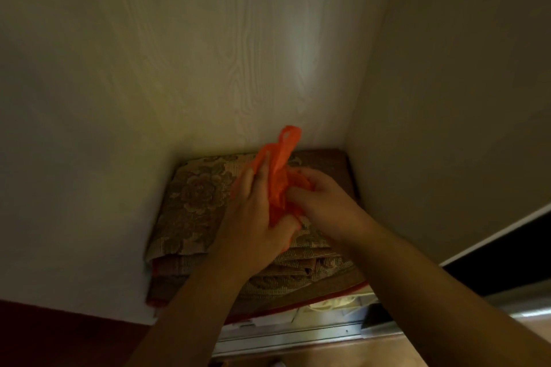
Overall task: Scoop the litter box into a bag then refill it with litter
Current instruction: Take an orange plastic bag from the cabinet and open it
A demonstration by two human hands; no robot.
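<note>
An orange plastic bag is bunched between both my hands, its handle loop sticking up toward the wardrobe's back wall. My left hand holds the bag's left side, with fingers along the plastic and the thumb pressed into the lower bunch. My right hand pinches the crumpled middle from the right. Both hands hover over a stack of folded floral fabric. No litter box, scoop or litter is in view.
The fabric stack lies inside a pale wood-grain wardrobe with a side wall on the right. A metal sliding-door track runs along the bottom front. A dark sliding door stands at the right, and wooden floor shows below.
</note>
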